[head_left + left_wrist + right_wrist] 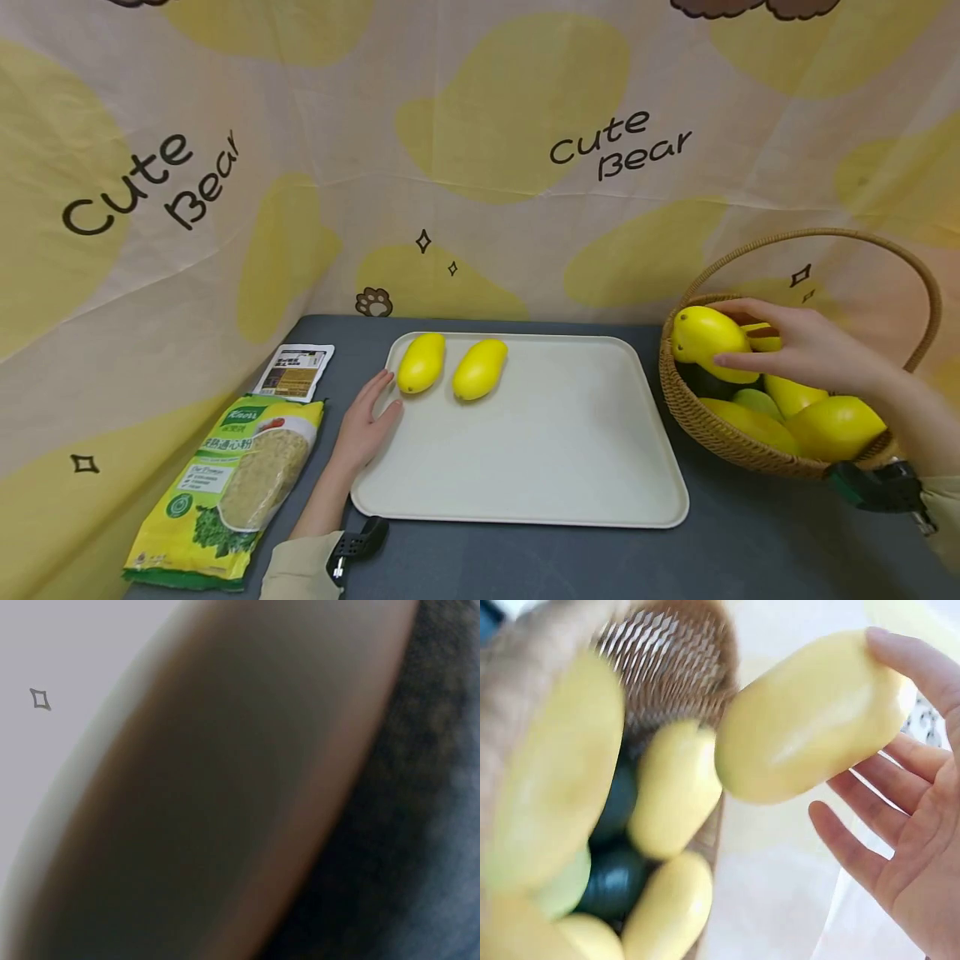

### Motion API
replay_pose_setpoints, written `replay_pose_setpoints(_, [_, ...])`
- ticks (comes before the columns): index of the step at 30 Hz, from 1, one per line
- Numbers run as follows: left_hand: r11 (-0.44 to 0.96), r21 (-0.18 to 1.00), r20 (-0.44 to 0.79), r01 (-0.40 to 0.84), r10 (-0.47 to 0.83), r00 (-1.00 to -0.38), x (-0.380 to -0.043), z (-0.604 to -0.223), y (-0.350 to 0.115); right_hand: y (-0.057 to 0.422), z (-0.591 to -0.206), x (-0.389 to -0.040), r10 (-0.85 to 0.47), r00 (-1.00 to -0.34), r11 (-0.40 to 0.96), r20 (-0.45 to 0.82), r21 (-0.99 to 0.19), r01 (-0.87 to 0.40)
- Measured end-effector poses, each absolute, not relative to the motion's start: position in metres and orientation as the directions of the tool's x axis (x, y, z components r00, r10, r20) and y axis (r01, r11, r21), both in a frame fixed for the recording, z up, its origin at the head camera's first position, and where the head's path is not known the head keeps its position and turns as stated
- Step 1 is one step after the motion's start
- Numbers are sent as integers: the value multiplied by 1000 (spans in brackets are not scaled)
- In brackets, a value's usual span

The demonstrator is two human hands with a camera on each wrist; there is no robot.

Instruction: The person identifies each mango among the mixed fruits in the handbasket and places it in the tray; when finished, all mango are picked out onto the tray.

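My right hand (pixel 806 346) pinches a yellow mango (pixel 705 337) between thumb and fingers, over the left side of a wicker basket (pixel 684 412). In the right wrist view, the held mango (pixel 810 720) is raised beside the basket's other fruit. Several more yellow mangoes (pixel 836 427), a green fruit (pixel 757 403) and dark green fruits (pixel 615 881) lie in the basket. My left hand (pixel 366 427) rests at the left rim of a white tray (pixel 555 450), fingers extended. On this tray, a mango (pixel 422 363) lies near the back left corner, another mango (pixel 480 369) just right of it.
Left of the tray lie a yellow-green Knorr bag (pixel 225 492) and a small white-and-brown packet (pixel 295 372). The basket's tall arched handle (pixel 817 233) rises around the right arm. A printed cloth (pixel 480 167) hangs behind the dark table (pixel 525 562).
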State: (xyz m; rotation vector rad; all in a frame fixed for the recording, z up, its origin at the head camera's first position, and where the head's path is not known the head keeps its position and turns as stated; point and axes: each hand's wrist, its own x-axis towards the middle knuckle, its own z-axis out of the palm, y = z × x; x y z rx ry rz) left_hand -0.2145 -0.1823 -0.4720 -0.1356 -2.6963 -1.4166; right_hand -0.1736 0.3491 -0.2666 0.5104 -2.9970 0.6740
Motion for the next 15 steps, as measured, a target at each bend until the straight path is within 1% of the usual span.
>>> replay_pose_setpoints(4, [565,817,120,119,36,-992,-215,-472,-184,326,-266,-170,-334,-923,822,189,-420,-384])
replay_pose_setpoints(8, [567,816,111,109,31,-993,-214,-471,-184,302,-269,-171,-406,-878,795,255,-375,-477])
replay_pose_setpoints(11, [564,818,113,110,30,-993,-214,-471,-184,286,-277,-175,-457,-836,765,302,-346,-544])
replay_pose_setpoints(15, [556,823,123,119,31,-992,-214,-470,-184,267,-293,-182,-482,-806,731,344,-349,-586])
